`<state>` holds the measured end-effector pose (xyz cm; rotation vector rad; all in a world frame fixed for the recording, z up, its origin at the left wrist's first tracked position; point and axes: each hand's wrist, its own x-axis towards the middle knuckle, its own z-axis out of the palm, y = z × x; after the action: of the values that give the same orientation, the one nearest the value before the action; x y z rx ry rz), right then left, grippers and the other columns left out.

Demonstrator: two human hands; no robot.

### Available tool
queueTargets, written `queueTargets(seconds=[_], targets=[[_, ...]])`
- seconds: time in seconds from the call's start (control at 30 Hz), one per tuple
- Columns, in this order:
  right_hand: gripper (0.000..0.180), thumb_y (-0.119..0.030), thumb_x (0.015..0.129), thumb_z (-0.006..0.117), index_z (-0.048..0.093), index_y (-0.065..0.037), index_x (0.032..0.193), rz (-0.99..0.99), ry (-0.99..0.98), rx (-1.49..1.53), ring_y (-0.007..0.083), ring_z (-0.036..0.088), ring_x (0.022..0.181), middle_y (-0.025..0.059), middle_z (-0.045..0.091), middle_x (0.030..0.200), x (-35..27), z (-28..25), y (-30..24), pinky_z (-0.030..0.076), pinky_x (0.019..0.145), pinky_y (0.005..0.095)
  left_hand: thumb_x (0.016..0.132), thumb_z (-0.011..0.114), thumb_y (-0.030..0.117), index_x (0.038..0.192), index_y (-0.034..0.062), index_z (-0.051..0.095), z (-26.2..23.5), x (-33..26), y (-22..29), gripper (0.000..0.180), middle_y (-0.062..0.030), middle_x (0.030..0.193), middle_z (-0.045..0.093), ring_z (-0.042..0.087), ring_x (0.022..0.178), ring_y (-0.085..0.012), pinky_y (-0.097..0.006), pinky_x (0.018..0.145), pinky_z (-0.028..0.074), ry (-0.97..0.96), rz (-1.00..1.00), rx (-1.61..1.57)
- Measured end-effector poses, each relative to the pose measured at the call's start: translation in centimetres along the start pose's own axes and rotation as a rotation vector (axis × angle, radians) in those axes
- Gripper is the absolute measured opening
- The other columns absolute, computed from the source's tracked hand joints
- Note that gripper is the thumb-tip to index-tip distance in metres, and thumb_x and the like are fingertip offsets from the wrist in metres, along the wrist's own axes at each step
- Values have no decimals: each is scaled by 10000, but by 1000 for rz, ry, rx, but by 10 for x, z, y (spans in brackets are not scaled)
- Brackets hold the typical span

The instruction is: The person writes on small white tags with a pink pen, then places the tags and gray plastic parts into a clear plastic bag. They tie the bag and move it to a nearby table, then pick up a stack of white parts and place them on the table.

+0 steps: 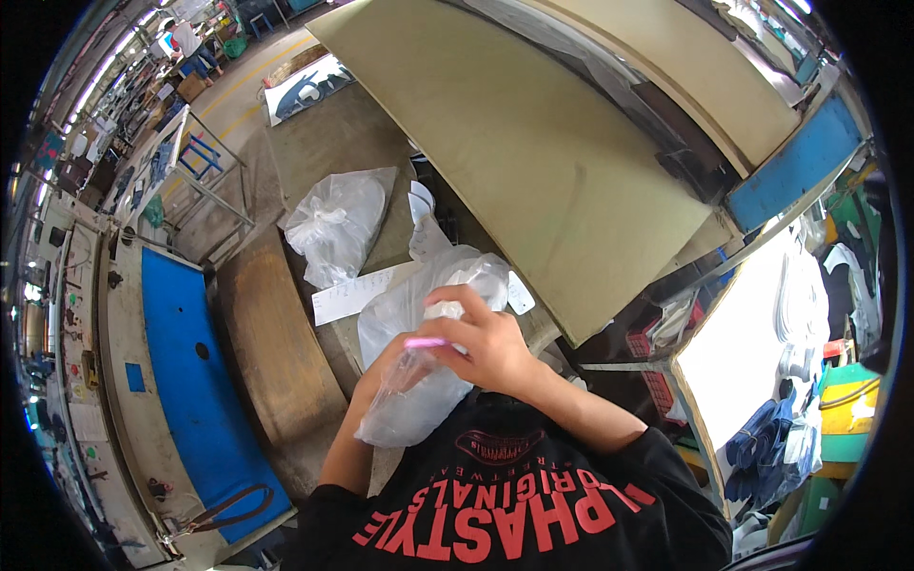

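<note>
Single head-worn fisheye – looks steeply down, close over hands and chest – workbench (276,352) beyond, edges bent.

Worn brown workbench (276,352), tied plastic bag (338,224), paper slip (352,295)

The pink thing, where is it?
In the head view the small pink thing sits near the middle, pinched in the right hand at the top of a clear plastic bag, just above the black shirt.
</note>
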<state>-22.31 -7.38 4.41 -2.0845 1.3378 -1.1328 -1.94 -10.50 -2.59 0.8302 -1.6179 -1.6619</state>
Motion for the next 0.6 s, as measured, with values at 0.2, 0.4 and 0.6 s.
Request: queueTargets(seconds=[0.2, 0.4, 0.6], targets=[[585, -320, 867, 793, 581, 9, 1302, 270, -111, 130, 324, 696, 924, 200, 597, 1264, -26, 54, 26, 577, 773, 350, 927, 694, 330, 1230, 31, 588, -13, 10, -7, 439, -50, 1182, 604, 574, 1030, -137, -262, 906, 447, 138, -54, -40], [214, -206, 1071, 507, 625, -28, 1090, 780, 248, 999, 84, 491, 548, -30, 545, 668, -35, 84, 68, 388, 477, 270, 965, 659, 440, 1355, 10, 537, -23, 20, -24, 594, -50, 1186, 623, 552, 1153, -164, -312, 1043, 393, 271, 133, 78], [233, -299, 1077, 456, 606, -122, 1096, 863, 353, 1334, 86, 339, 448, -18, 540, 703, -40, 73, 64, 301, 430, 264, 1028, 527, 537, 1333, 47, 564, -32, 3, -64, 578, -90, 1202, 628, 598, 1160, -242, -407, 991, 489, 743, -193, -894]])
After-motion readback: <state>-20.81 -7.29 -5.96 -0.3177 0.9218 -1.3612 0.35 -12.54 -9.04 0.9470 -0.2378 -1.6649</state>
